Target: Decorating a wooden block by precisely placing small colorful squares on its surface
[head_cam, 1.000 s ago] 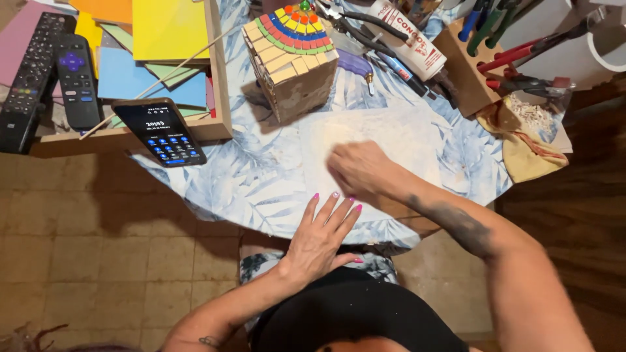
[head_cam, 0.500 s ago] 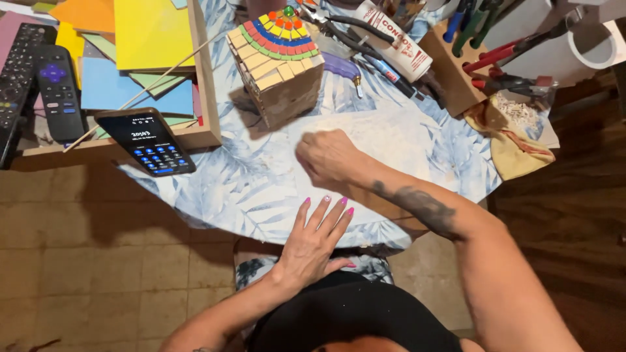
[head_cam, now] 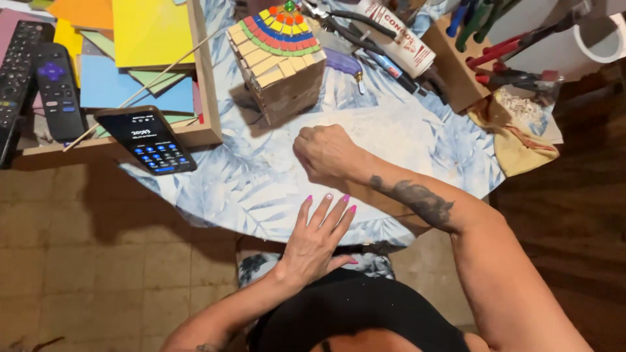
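Note:
My right hand (head_cam: 326, 154) is closed in a fist, pressing down on a pale sheet (head_cam: 391, 137) that lies on the leaf-patterned tablecloth (head_cam: 248, 189). My left hand (head_cam: 319, 234) rests flat with fingers spread at the table's near edge, holding nothing. Just beyond my right fist stands a wooden block house (head_cam: 277, 62) with a roof of small coloured mosaic tiles. I cannot see whether anything is inside the fist.
A phone (head_cam: 147, 140) with a lit screen lies at the table's left edge against a wooden tray (head_cam: 205, 98) of coloured sheets. Two remotes (head_cam: 55, 91) lie far left. Pliers, a glue tube (head_cam: 394, 36), tool handles and a yellow cloth (head_cam: 515, 143) crowd the far right.
My right fist has slid left across the pale sheet, toward the block house. My left hand stays flat at the table edge. The view has shifted slightly.

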